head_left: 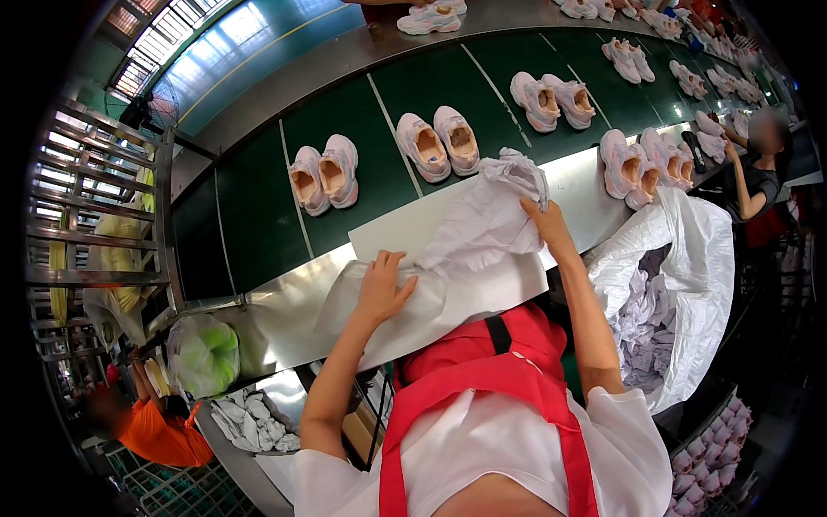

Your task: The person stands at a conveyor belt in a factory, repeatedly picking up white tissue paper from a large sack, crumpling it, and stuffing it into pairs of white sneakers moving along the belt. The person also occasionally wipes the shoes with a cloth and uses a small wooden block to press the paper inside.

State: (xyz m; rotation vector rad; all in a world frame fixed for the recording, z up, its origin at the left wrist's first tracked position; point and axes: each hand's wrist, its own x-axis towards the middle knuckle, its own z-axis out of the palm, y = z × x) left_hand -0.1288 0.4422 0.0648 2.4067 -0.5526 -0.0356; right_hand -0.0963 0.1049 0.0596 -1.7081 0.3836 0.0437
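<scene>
Factory line, shoe assembly: green conveyor belt runs across the far side, carrying pairs of pale pink-and-white sneakers spaced along it. Steel counter sits against the belt's near edge, with a white board lying on it.

Left hand lies flat, fingers spread, pressing down a sheet of white tissue paper near the counter's front edge. Right hand is raised over the board, pinching a crumpled wad of white paper between thumb and fingers; the wad hangs loose above the flat sheet, toward the counter's far edge.

Handling, as a judgement: the paper looks very light, thin and soft, and crumples and tears easily. It is not slippery, but a flat sheet may slide on the steel unless held down. Best taken by an edge or corner for the sheet; the wad takes a loose pinch anywhere.

Containers: big white sack stands open off the counter's right end, holding a heap of the same white crumpled paper. Below the counter's left front corner, a tray with whitish folded pieces, beside a clear bag of green stuff. More white shoes stacked at lower right.

Other workers: one in orange lower left, one in dark top at the belt's right end.
</scene>
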